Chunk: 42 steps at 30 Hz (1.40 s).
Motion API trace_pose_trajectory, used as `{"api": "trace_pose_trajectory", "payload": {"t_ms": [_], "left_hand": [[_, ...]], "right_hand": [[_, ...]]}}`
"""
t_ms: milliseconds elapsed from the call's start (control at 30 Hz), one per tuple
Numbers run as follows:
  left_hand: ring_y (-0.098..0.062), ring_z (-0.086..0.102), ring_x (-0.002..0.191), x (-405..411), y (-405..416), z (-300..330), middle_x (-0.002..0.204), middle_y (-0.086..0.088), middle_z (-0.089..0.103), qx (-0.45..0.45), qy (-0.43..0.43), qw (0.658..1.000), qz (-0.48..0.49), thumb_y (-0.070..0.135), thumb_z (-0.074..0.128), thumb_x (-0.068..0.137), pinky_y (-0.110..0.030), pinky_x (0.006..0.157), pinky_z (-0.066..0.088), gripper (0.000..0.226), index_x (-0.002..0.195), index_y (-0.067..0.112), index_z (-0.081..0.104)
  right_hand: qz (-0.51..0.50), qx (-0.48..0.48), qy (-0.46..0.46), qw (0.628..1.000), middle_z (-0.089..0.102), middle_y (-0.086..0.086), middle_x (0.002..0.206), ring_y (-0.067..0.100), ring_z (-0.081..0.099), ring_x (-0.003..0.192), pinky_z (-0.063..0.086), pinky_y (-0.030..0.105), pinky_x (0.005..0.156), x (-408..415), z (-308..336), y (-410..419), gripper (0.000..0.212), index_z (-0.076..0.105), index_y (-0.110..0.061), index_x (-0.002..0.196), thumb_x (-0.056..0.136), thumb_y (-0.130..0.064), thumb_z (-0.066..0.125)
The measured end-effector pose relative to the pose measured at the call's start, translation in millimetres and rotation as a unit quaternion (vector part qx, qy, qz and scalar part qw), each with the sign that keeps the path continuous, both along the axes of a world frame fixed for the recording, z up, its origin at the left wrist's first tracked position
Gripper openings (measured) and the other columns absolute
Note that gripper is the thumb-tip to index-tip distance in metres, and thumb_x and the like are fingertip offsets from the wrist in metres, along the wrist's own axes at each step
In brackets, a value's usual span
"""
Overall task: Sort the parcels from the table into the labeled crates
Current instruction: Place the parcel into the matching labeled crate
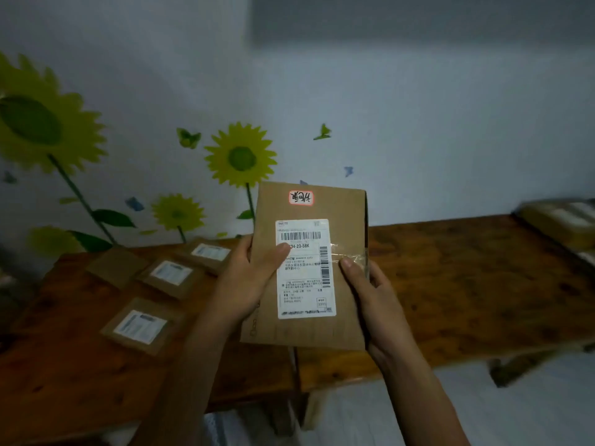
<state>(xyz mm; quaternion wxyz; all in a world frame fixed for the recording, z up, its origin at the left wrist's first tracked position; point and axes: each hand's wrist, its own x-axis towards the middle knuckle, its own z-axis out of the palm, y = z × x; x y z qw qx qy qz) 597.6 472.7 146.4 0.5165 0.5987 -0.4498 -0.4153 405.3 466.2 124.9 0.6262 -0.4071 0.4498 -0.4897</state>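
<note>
So the biggest thing in shot is the dark reddish-brown wooden table (450,284), which looks like two tabletops pushed together, running along a pale wall with yellow sunflower stickers (240,156). No labeled crates anywhere in view, so you'll have to turn to find them.

Up front, you've got the flat brown cardboard parcel (309,265) lifted off the table and tipped up toward your face. Your left hand (248,278) grips its left edge with the thumb laid over the white printed shipping label (304,268), and your right hand (367,288) holds the right edge, thumb on the clear tape. Near the top sits a small red-bordered sticker with handwriting (301,197).

Looks like you're at the read-the-label step. Next move calls for matching that handwritten tag to a crate and carrying it over.

Four more small brown parcels (169,275) lie flat on the left tabletop, and a blurry stack (560,220) sits at the far right.
</note>
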Motion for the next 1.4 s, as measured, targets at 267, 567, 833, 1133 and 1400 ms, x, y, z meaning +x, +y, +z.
{"api": "trace_pose_trajectory", "payload": {"t_ms": [267, 567, 833, 1133, 1400], "left_hand": [[-0.005, 0.073, 0.081, -248.0, -69.5, 9.9, 0.100, 0.009, 0.074, -0.001, -0.024, 0.992, -0.122, 0.046, 0.062, 0.094, -0.025, 0.069, 0.055, 0.031, 0.117, 0.027, 0.059], [-0.004, 0.069, 0.094, -527.6, -134.3, 11.9, 0.109, 0.018, 0.070, -0.013, -0.062, 0.937, -0.343, 0.056, 0.056, 0.095, -0.027, 0.075, 0.054, 0.023, 0.114, 0.044, 0.054], [-0.010, 0.070, 0.096, -795.9, -223.8, 5.0, 0.112, 0.011, 0.071, -0.032, -0.046, 0.877, -0.478, 0.053, 0.057, 0.096, -0.034, 0.081, 0.057, 0.029, 0.121, 0.039, 0.056], [-0.012, 0.072, 0.097, -1079.4, -314.7, 9.5, 0.115, 0.004, 0.073, -0.025, -0.029, 0.821, -0.570, 0.055, 0.057, 0.095, -0.029, 0.077, 0.058, 0.046, 0.129, 0.023, 0.058], [-0.006, 0.056, 0.083, -1331.1, -365.0, -25.0, 0.097, 0.010, 0.061, -0.020, -0.084, 0.826, -0.557, 0.055, 0.048, 0.099, -0.027, 0.067, 0.041, 0.037, 0.118, 0.023, 0.049]], "right_hand": [[-0.156, -0.021, 0.045, 0.987, 0.077, 0.004, 0.106, 0.024, 0.075, 0.098, 0.057, 0.054, 0.094, -235.6, 13.6, -11.2, 0.023, 0.065, -0.022, 0.117, 0.098, -0.035, 0.061], [-0.373, -0.002, 0.061, 0.926, 0.077, -0.003, 0.102, 0.013, 0.076, 0.088, 0.059, 0.032, 0.074, -487.2, 0.9, -29.0, 0.029, 0.063, -0.023, 0.119, 0.098, -0.043, 0.062], [-0.497, 0.020, 0.059, 0.866, 0.078, 0.004, 0.099, 0.019, 0.076, 0.088, 0.061, 0.035, 0.074, -719.2, 3.9, -78.4, 0.028, 0.064, -0.017, 0.115, 0.100, -0.040, 0.060], [-0.583, 0.056, 0.113, 0.803, 0.078, 0.002, 0.098, 0.016, 0.076, 0.085, 0.057, 0.023, 0.061, -964.2, 26.9, -139.0, 0.033, 0.065, -0.016, 0.113, 0.099, -0.046, 0.059], [-0.597, 0.079, 0.158, 0.783, 0.078, 0.003, 0.096, 0.020, 0.075, 0.089, 0.060, 0.036, 0.078, -1212.4, -16.5, -191.3, 0.035, 0.069, -0.018, 0.103, 0.098, -0.051, 0.057]]}}
